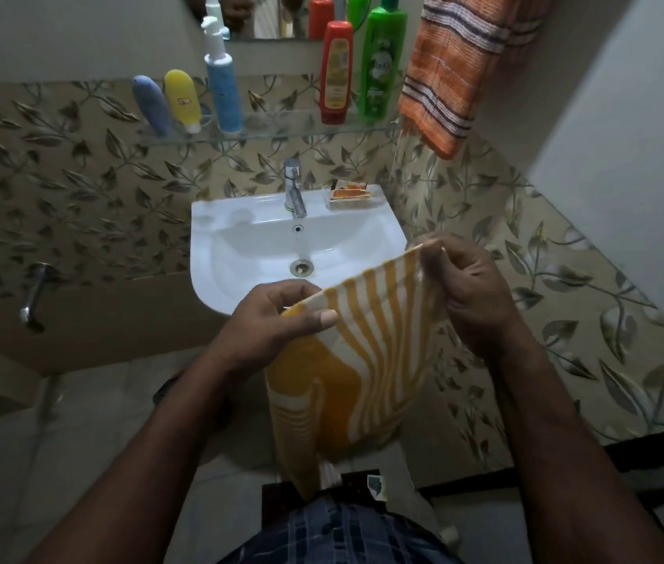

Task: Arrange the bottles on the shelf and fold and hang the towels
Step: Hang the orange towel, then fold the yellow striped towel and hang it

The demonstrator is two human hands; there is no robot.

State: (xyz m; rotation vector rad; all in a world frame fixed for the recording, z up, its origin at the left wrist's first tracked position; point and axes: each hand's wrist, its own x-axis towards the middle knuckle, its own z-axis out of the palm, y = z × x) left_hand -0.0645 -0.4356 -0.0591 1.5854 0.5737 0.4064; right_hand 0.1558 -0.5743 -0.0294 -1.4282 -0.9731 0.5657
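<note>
A yellow and white striped towel (363,360) hangs in front of me over the sink's front edge. My left hand (277,315) pinches its upper left corner. My right hand (468,287) pinches its upper right corner, held a little higher. On the glass shelf (281,132) stand a blue tube (151,103), a yellow tube (184,99), a blue pump bottle (222,87), a red bottle (336,73) and a green bottle (381,63). An orange striped towel (456,67) hangs at the upper right beside the shelf.
A white sink (241,254) with a chrome tap (293,189) is mounted below the shelf; a soap packet (348,194) lies on its back rim. A mirror (273,14) sits above the shelf. A wall tap (33,295) sticks out at the left.
</note>
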